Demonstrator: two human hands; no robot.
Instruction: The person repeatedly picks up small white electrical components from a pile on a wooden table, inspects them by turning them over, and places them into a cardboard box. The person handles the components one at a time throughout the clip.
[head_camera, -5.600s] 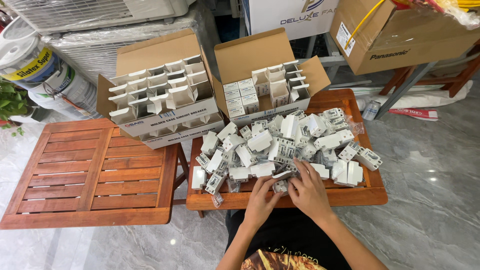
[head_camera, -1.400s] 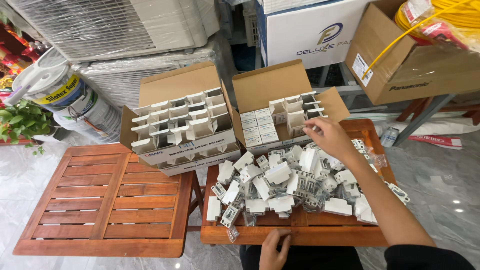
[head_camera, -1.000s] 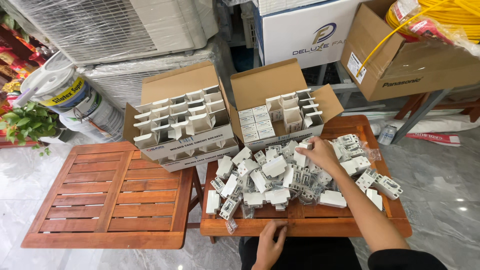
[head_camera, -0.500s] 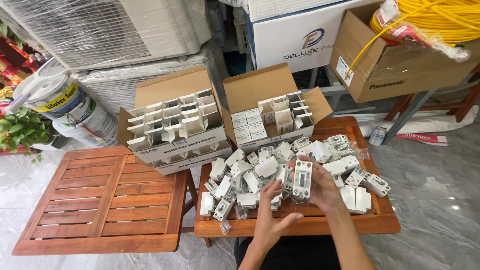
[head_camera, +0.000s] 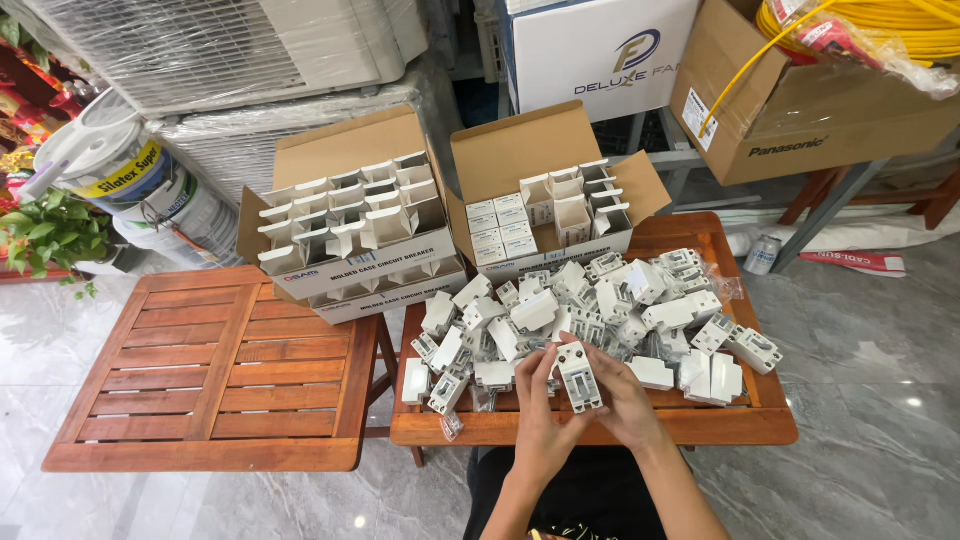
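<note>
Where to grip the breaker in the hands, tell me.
Probably by the long side faces of the breaker, coming from left and right. It stands upright with its narrow white body exposed; the left hand and right hand already flank it.

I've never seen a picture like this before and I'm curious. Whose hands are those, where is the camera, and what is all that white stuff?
The camera sits on a person's head and looks down, so you see that person's own two hands. The left hand and the right hand are together holding one small white switch over a little wooden table. A heap of white switches of the same kind lies on that table. Behind the heap stand two open cardboard boxes: the right box has a few small packs and some paper dividers in it, and the left box shows only paper dividers. To the left is another wooden table made of slats. Farther back there are a big brown box with yellow cable, a white bucket and a green plant.
</note>
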